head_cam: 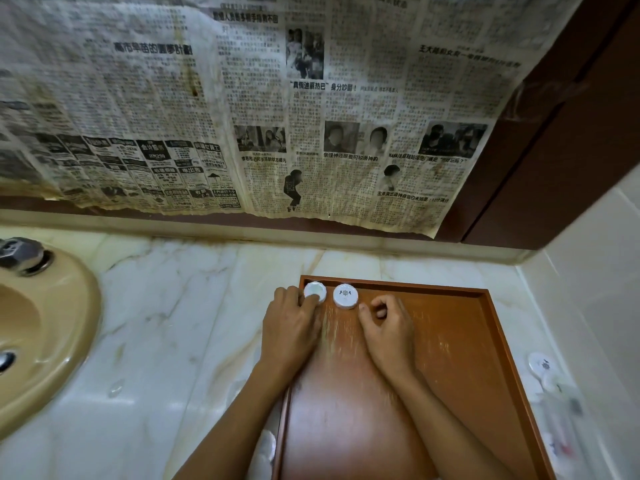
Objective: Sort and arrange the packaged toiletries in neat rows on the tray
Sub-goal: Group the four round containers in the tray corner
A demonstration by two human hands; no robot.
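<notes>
A brown wooden tray (450,341) lies on the marble counter. Two round white packaged soaps stand side by side in its far left corner: a plain-topped one (316,290) and one with a dark emblem (345,296). My left hand (294,320) touches the plain soap with its fingertips. Just right of the emblem soap, my right hand (388,323) rests on the tray, its fingers curled and holding nothing. More white packaged toiletries (547,370) lie on the counter right of the tray. Another white packet (265,448) shows by the tray's near left edge, partly hidden by my arm.
A beige sink (41,327) with a metal tap fitting (20,252) fills the left side. Old newspaper (277,116) covers the wall behind the counter. A tiled wall (595,289) and dark wooden frame close off the right side.
</notes>
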